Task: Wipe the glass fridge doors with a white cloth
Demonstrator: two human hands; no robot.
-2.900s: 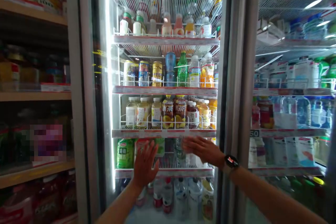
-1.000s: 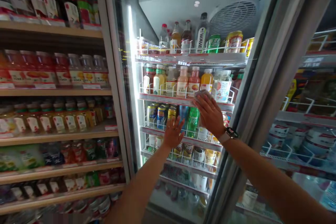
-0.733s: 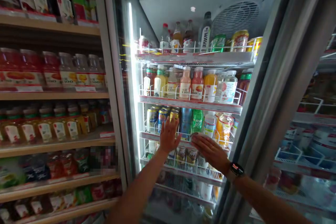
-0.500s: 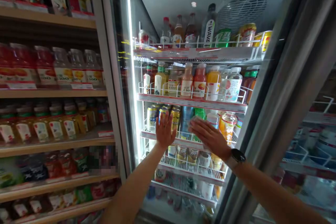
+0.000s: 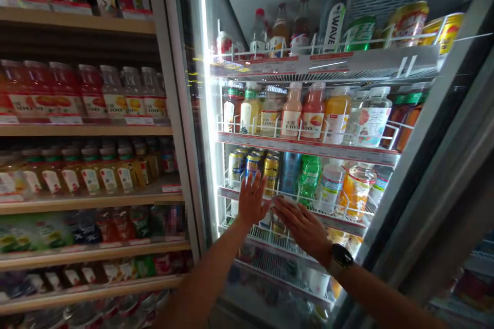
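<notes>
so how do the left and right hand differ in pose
The left hand points upward, while the right hand slants up towards the left. The left hand's fingers are partly spread; the right hand's lie close together, with a pale, cloth-like piece at them. The left wrist is bare, and the right wrist wears a dark-faced watch. Both hands are raised in front of the lit drinks cooler.

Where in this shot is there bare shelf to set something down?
Seemingly behind glass, the lower wire shelf has a bare stretch left of the white container. The wooden shelf has a bare front patch right of the yellow bottles. The cooler's juice row is crowded.
</notes>
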